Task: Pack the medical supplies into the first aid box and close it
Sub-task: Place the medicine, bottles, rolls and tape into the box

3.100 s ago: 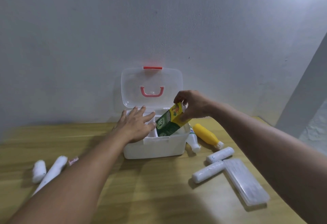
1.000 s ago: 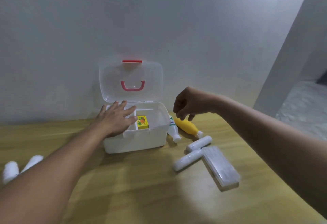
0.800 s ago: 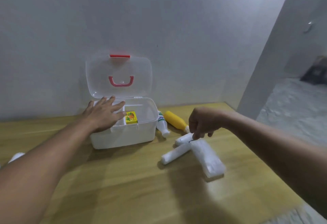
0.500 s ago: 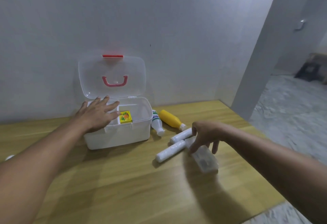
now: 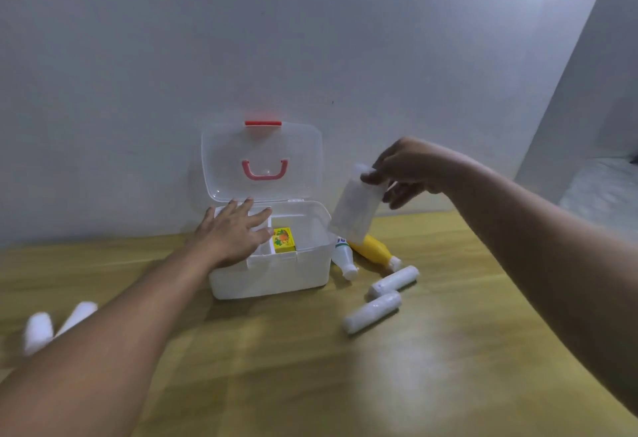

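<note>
**Carrying the clear case to the open box**

Spanning the scene is the wooden table (image 5: 310,367), with the first aid box (image 5: 272,274) standing at its back edge, lid (image 5: 262,160) upright against the wall. The left hand (image 5: 231,233) lies flat on the box's left rim, fingers spread, steadying it. The right hand (image 5: 404,171) holds a clear plastic case (image 5: 355,205) in the air just right of the box, fingers pinching its top end so that it hangs tilted. To seat it well, I judge the case should swing left over the free right compartment and go down on its long edge, clear of the yellow carton (image 5: 283,240) already inside.

Left on the table: a yellow bottle (image 5: 371,250) and a white bottle (image 5: 343,259) beside the box, two white rolls (image 5: 383,298) in front of them, two more rolls (image 5: 51,326) far left.

Print on the carton and the white bottle's label is too blurred to read.
</note>
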A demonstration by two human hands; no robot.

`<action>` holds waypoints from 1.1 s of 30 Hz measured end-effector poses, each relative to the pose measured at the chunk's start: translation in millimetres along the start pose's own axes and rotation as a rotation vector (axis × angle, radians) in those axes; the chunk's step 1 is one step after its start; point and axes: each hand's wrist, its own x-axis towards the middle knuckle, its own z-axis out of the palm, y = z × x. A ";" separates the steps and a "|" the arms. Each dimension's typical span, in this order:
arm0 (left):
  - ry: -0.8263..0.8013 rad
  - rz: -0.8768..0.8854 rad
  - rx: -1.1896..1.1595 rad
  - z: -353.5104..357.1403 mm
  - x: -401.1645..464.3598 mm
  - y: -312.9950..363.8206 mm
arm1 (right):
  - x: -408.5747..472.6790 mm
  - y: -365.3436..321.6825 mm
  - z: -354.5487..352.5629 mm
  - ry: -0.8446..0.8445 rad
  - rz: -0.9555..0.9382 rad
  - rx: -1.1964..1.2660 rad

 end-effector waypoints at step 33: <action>0.030 -0.001 -0.055 0.5 -2.2 1.1 | 55.9 -13.8 139.6 -0.288 -0.055 -0.199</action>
